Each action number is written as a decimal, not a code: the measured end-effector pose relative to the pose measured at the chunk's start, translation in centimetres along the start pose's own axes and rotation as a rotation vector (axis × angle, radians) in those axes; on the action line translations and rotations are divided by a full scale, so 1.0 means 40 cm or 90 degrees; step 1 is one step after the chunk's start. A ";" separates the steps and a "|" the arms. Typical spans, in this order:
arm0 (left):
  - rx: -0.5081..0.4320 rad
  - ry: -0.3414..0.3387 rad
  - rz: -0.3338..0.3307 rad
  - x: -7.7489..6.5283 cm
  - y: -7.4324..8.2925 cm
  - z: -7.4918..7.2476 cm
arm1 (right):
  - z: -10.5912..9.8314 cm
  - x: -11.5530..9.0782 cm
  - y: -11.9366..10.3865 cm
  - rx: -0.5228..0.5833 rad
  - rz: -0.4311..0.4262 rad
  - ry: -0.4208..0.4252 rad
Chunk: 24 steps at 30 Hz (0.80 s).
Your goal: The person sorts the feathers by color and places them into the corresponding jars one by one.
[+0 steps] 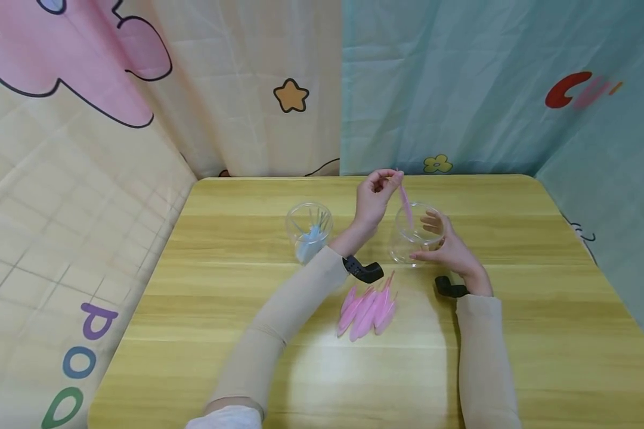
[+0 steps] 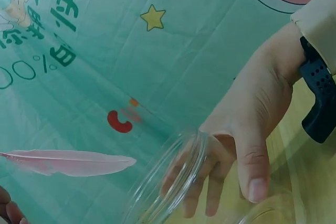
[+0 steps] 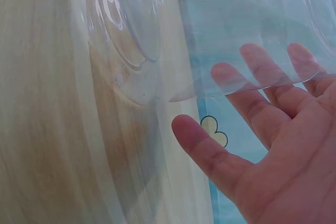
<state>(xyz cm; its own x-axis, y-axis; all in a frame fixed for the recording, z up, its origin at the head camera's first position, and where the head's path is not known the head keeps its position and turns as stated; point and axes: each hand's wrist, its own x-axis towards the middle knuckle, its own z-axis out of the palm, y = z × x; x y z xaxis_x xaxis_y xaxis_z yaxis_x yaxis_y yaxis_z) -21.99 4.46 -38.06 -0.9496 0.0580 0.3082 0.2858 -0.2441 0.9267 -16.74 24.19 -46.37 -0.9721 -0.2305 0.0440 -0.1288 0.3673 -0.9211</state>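
My left hand [image 1: 377, 193] pinches a pink feather [image 1: 405, 205] by its quill end, over the mouth of a clear glass cup [image 1: 402, 253]. The feather's vane hangs down into the rim in the head view; in the left wrist view the feather [image 2: 73, 162] is pale pink. My right hand [image 1: 448, 244] is beside that cup, thumb at the near side and fingers at the far side. In the right wrist view its fingers [image 3: 210, 153] are fairly straight and spread, several overlapping the clear wall [image 3: 231, 24]. Several pink feathers [image 1: 366, 313] lie on the table in front of the cup.
A second clear cup [image 1: 309, 208] stands to the left, with light blue feathers [image 1: 311, 239] in it, quills up. The wood-grain table [image 1: 220, 357] ends at the back against printed curtains [image 1: 440, 89]. Black wrist straps [image 1: 365, 271] sit on both wrists.
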 end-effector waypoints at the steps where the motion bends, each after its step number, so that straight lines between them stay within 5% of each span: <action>1: -0.001 0.008 0.008 0.002 -0.006 0.005 | 0.001 -0.001 -0.002 0.001 0.000 -0.002; 9: 0.040 -0.027 -0.006 -0.006 -0.049 0.014 | 0.011 -0.018 -0.062 0.009 -0.005 -0.014; 17: 0.073 -0.053 -0.030 -0.031 -0.071 -0.037 | 0.014 -0.027 -0.089 -0.003 -0.009 -0.016; 24: 0.160 -0.166 -0.055 -0.089 -0.013 -0.097 | 0.012 -0.030 -0.080 0.001 -0.016 -0.012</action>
<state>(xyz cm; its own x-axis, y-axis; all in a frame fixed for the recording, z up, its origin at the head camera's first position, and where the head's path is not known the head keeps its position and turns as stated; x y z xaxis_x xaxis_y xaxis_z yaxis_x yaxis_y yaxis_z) -19.26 0.62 -40.49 -0.9163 0.3202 0.2405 0.2590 0.0159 0.9657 -15.09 22.85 -43.66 -0.9645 -0.2573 0.0602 -0.1534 0.3597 -0.9204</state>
